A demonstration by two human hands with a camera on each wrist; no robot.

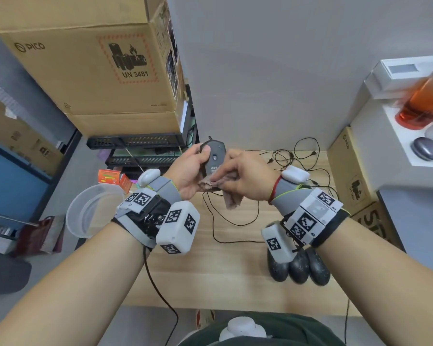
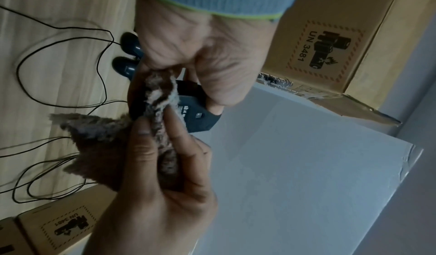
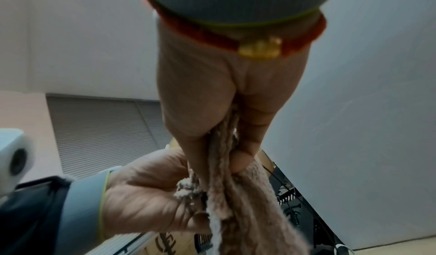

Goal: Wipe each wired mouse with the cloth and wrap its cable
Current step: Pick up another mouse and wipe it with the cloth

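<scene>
Fingers of the left hand [image 1: 189, 168] curl round the black mouse [image 1: 214, 156], underside up, held at frame centre above the table [image 1: 235, 270]; the right hand [image 1: 245, 179] pinches the soft cloth [image 1: 231, 197] against it. The mouse looks light, rigid and smooth, best gripped by its sides. Its thin limp cable [image 1: 225, 221] trails below among other cables, likely to snag. Three more mice [image 1: 299, 269] lie lower right.
</scene>
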